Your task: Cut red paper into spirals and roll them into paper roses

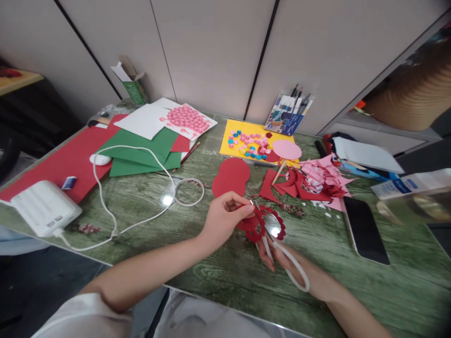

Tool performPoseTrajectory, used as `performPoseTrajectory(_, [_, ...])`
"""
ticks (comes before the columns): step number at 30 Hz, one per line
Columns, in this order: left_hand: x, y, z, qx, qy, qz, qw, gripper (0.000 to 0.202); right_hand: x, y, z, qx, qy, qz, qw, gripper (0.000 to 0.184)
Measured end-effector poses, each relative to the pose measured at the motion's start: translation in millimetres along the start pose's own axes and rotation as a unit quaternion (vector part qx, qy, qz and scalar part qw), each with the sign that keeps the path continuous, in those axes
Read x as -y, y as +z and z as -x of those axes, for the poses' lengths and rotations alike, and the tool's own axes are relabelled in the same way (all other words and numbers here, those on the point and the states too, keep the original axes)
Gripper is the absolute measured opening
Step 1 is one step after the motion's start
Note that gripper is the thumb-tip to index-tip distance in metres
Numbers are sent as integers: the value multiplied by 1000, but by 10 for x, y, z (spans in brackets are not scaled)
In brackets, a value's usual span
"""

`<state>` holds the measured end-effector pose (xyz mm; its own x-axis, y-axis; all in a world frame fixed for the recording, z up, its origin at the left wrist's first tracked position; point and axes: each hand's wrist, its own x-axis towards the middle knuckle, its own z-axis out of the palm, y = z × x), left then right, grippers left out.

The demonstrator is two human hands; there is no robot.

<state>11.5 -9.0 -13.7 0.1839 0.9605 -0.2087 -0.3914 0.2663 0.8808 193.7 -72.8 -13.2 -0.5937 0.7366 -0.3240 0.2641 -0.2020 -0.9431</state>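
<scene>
My left hand (225,216) pinches a red paper cutout (259,224) with a scalloped edge, holding it just above the green wood-grain table (148,202). My right hand (299,270) grips white-handled scissors (282,249), whose blades reach into the red cutout near my left fingertips. Both hands are closed. Two red paper circles (230,176) lie just beyond my left hand.
Red and pink paper scraps (313,180) lie to the right, by a black phone (364,230). A yellow sheet with coloured beads (252,141), green sheets (148,150), red sheets (63,162), a white power bank (44,206) with cable, and a pen pack (287,115) surround the work area.
</scene>
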Motion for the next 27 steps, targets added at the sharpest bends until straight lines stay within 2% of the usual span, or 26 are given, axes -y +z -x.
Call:
performPoseTrajectory(7, [-10, -1, 4, 1, -8, -4, 1000, 21, 41, 38, -25, -23, 2, -4, 1000, 37])
performPoseTrajectory(11, [-38, -5, 3, 27, -23, 6, 999, 20, 10, 41, -23, -43, 1, -5, 999, 35])
performPoseTrajectory(15, [-68, -6, 15, 49, -6, -4, 999, 22, -9, 35, -16, -70, 3, -18, 997, 37])
performPoseTrajectory(20, [-93, 5, 40, 34, 17, -36, 999, 20, 18, 34, -7, -94, 6, -12, 995, 41])
performPoseTrajectory(27, [-111, 12, 43, 25, 27, -58, 998, 18, 93, 34, 0, -81, 0, -32, 996, 39])
